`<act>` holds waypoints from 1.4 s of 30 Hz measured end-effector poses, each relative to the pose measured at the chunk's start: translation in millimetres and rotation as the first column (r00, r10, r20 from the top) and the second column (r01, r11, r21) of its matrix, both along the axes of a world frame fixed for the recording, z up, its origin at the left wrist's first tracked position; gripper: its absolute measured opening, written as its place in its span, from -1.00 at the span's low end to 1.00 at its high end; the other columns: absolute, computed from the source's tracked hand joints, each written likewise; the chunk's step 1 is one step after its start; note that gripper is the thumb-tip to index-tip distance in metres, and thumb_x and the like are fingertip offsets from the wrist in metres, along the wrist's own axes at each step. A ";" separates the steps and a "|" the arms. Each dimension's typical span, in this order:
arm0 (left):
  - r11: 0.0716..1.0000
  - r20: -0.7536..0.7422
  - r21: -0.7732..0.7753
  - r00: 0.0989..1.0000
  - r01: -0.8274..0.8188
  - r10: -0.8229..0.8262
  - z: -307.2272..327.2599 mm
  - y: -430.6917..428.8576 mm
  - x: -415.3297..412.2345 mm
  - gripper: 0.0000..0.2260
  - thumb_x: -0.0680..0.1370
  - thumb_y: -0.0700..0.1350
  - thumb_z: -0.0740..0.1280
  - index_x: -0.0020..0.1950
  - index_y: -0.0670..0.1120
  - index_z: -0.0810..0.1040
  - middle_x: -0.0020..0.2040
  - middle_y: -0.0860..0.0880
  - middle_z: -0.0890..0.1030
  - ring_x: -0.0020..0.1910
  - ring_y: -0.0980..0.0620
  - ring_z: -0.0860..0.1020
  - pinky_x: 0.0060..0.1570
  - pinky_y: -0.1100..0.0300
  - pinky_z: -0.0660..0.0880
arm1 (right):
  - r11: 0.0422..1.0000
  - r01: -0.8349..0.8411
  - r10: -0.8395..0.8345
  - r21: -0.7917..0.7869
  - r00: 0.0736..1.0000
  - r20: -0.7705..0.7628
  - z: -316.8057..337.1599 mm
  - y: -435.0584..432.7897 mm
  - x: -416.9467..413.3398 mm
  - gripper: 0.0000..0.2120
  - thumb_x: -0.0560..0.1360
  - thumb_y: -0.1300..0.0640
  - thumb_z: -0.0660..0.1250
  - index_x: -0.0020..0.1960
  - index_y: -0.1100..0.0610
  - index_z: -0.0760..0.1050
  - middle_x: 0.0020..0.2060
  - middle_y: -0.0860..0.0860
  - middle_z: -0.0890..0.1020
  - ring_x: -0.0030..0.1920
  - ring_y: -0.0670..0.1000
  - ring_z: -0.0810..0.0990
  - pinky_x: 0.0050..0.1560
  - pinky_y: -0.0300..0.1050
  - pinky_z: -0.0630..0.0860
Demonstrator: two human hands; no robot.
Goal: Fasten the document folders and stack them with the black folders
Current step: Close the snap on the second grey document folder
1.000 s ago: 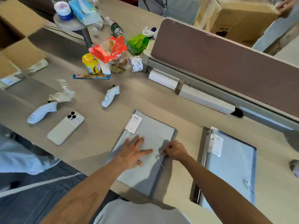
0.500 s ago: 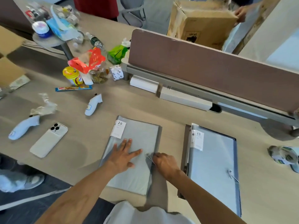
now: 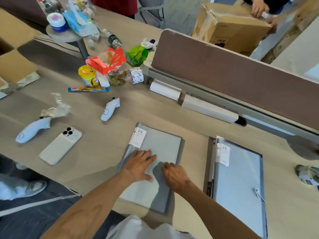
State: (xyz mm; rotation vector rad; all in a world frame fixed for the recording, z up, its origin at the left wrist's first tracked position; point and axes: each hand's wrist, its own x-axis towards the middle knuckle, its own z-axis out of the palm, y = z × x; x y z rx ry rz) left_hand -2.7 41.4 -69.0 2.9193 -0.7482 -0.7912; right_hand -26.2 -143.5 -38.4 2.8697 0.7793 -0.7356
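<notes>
A: Status?
B: Grey folder [image 3: 155, 163] at 6 o'clock on bench [image 3: 107, 145]; left hand [image 3: 139, 165] flat, grip wide; right hand [image 3: 174, 175] at clasp, grip indeterminate.
A: Remaining?
B: Fastening unconfirmed; stacking onto 3 o'clock folder [image 3: 240, 183] pending.

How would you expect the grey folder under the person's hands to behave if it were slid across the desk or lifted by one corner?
The grey folder lies thin and flat on the smooth desk, so it would probably slide easily. Its wide, slim cover suggests it may sag if lifted by a corner. The left hand lies flat on it, hinting it shifts unless held.
</notes>
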 end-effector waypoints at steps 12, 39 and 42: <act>0.998 0.052 -0.060 0.999 0.009 -0.006 -8.0 7.6 -2.6 -0.11 0.41 0.40 0.26 0.58 0.03 -0.01 0.61 -0.03 -0.02 0.55 -0.09 0.05 0.52 -0.05 -0.06 | 0.691 0.722 -0.697 0.040 0.679 -0.231 -5.0 -20.0 28.0 -0.71 0.47 0.03 0.19 0.07 0.17 0.52 0.03 0.14 0.63 0.00 0.15 0.62 -0.03 -0.02 0.58; 1.000 -0.008 -0.007 1.000 0.001 -0.001 -9.4 0.4 -3.3 -0.15 0.50 0.32 0.21 0.58 -0.01 -0.15 0.61 -0.08 -0.15 0.57 -0.14 -0.09 0.53 -0.12 -0.13 | 0.928 0.200 -0.260 0.315 0.952 0.161 -31.0 -27.1 -20.1 -0.83 0.48 0.01 0.32 -0.20 0.09 0.54 -0.28 -0.01 0.59 -0.31 0.04 0.60 -0.41 -0.11 0.49; 1.000 -0.003 -0.011 1.000 -0.005 0.005 -8.8 -0.5 -3.5 -0.15 0.49 0.33 0.21 0.59 -0.01 -0.15 0.61 -0.06 -0.16 0.58 -0.12 -0.10 0.53 -0.11 -0.13 | 0.804 0.445 -0.473 0.395 0.881 -0.030 -22.9 -28.8 -16.5 -0.79 0.48 -0.07 0.32 -0.14 0.08 0.53 -0.18 -0.01 0.60 -0.20 0.04 0.58 -0.21 -0.06 0.51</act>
